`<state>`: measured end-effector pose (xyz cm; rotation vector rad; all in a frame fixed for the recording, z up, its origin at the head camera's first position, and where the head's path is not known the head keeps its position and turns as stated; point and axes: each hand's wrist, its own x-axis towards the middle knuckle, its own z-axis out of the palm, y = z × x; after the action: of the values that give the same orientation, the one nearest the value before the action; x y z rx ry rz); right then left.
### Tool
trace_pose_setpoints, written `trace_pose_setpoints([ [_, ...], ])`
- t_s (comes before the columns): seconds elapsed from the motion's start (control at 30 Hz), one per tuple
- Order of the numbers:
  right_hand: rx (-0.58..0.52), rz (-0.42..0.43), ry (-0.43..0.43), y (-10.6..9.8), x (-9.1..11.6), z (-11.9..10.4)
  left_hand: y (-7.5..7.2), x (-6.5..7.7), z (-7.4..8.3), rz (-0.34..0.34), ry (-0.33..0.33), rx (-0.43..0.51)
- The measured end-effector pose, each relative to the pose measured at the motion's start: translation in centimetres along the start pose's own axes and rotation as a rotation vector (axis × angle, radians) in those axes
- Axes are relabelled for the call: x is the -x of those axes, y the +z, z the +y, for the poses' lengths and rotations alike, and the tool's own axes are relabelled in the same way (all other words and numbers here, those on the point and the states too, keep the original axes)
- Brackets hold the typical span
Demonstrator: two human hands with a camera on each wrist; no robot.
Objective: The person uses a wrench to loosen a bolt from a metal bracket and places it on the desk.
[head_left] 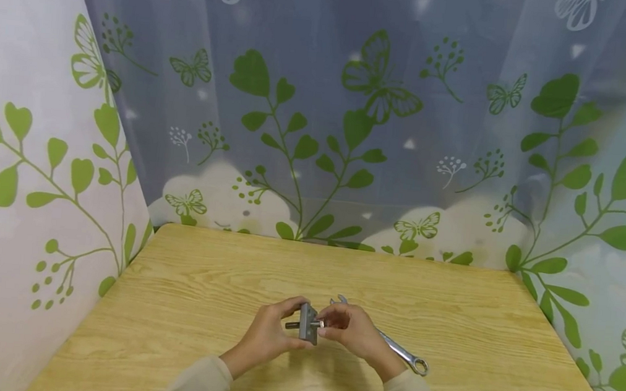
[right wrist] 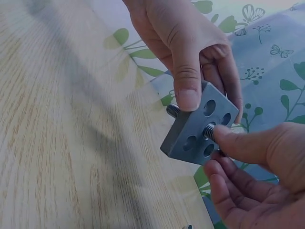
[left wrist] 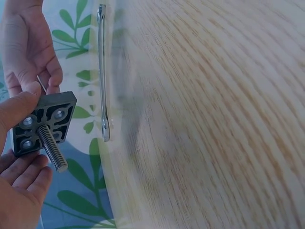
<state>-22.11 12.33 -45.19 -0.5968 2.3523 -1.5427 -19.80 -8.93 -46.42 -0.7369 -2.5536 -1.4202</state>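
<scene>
My left hand [head_left: 266,334] grips a small grey square plate [head_left: 304,324] by its edges, thumb on one edge and fingers at the opposite one. Four round recesses surround the centre of the plate [right wrist: 190,126] in the right wrist view. Through its middle runs a threaded bolt [left wrist: 53,150], whose long bare end sticks out on the left-hand side. On the other side, my right hand [head_left: 354,332] pinches the bolt's near end between thumb and fingers; its tip is hidden by them. Both hands are raised over the table.
A silver combination wrench [head_left: 402,353] lies on the wood-grain table [head_left: 200,272], partly behind my right hand and wrist. Curtains [head_left: 316,158] printed with green leaves and butterflies stand along the table's back and sides.
</scene>
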Motion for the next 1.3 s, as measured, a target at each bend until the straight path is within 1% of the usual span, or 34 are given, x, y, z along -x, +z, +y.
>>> trace_pose_setpoints([
  [0.13,0.010,0.007,-0.033,-0.04,-0.09,0.15,-0.04,-0.01,-0.05,-0.006,-0.010,0.003],
  [0.3,0.010,0.009,-0.026,-0.04,-0.09,0.07,-0.07,-0.05,-0.07,-0.009,-0.013,0.005],
  [0.6,-0.034,-0.059,0.062,-0.38,0.17,-0.30,-0.20,0.05,-0.04,-0.004,-0.023,0.011],
  [0.73,-0.042,-0.053,0.107,-0.23,0.10,-0.01,-0.16,0.01,-0.07,-0.001,-0.015,0.011],
  [0.8,-0.049,-0.049,0.128,-0.10,0.15,-0.17,-0.13,-0.01,-0.03,0.000,-0.009,0.004],
  [0.9,-0.029,-0.047,0.141,0.01,0.13,-0.49,-0.08,-0.08,0.07,-0.003,-0.007,0.004],
  [1.07,0.001,-0.033,0.103,-0.04,0.03,-0.55,-0.18,-0.07,0.22,-0.014,-0.011,-0.006],
  [1.2,0.028,-0.005,0.024,-0.10,0.05,-0.42,-0.26,0.00,0.20,-0.013,-0.012,-0.013],
  [1.3,0.048,0.012,-0.032,-0.12,0.09,-0.36,-0.27,0.04,0.10,-0.012,-0.018,0.006],
])
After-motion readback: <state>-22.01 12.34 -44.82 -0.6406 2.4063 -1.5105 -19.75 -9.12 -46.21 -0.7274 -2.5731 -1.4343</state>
